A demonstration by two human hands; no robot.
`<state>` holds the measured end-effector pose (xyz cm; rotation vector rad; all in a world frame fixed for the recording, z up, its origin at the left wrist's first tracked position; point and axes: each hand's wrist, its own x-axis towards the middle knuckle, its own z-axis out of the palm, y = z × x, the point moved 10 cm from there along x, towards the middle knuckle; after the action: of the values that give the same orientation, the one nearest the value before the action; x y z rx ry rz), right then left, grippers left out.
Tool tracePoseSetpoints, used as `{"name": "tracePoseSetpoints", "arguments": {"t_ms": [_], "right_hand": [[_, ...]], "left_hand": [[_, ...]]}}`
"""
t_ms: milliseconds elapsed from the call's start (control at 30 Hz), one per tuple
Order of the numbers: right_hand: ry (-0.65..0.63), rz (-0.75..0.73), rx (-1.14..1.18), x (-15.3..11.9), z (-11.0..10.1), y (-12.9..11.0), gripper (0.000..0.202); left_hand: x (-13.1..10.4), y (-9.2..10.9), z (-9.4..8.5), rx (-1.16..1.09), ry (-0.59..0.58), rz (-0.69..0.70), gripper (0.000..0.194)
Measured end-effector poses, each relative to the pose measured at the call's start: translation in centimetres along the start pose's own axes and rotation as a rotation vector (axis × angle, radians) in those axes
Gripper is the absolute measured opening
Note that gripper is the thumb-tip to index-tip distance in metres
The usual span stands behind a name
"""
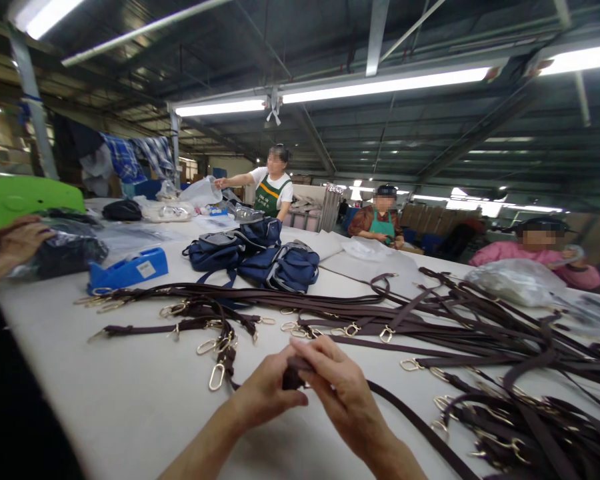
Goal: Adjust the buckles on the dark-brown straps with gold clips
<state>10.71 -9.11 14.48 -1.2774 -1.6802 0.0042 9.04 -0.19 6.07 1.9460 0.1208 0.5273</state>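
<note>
A dark brown strap (294,375) is bunched between my two hands above the near part of the table. My left hand (265,393) is closed around it from the left, thumb at the bottom. My right hand (343,383) grips it from the right, with bent fingers meeting the left fingertips. The fingers partly hide the held part. A strap length (420,427) trails from beneath my right hand toward the lower right. Just left of my left hand lie strap ends with gold-coloured clasps (217,377).
Long brown straps (300,301) cross the table, with a tangled heap (545,427) at right. Beyond them are navy bags (280,265) and a blue tape dispenser (129,269). Another person's hand (23,243) touches a plastic-wrapped bundle (70,250) at left. Several co-workers stand across the table.
</note>
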Motion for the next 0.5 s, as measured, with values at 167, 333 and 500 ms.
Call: {"name": "tracePoseSetpoints", "arguments": {"t_ms": [167, 333, 500], "right_hand": [[0.003, 0.189, -0.165, -0.1, -2.0, 3.1, 0.042], [-0.049, 0.434, 0.075, -0.8, -2.4, 6.0, 0.034], [-0.074, 0.591, 0.361, -1.3, -2.5, 6.6, 0.039]], "left_hand": [[0.0, -0.5, -1.1, 0.134, 0.037, -0.099, 0.019], [-0.2, -0.3, -2.3, 0.217, 0.128, -0.151, 0.036], [-0.2, 0.9, -1.8, 0.276, 0.079, -0.073, 0.023]]}}
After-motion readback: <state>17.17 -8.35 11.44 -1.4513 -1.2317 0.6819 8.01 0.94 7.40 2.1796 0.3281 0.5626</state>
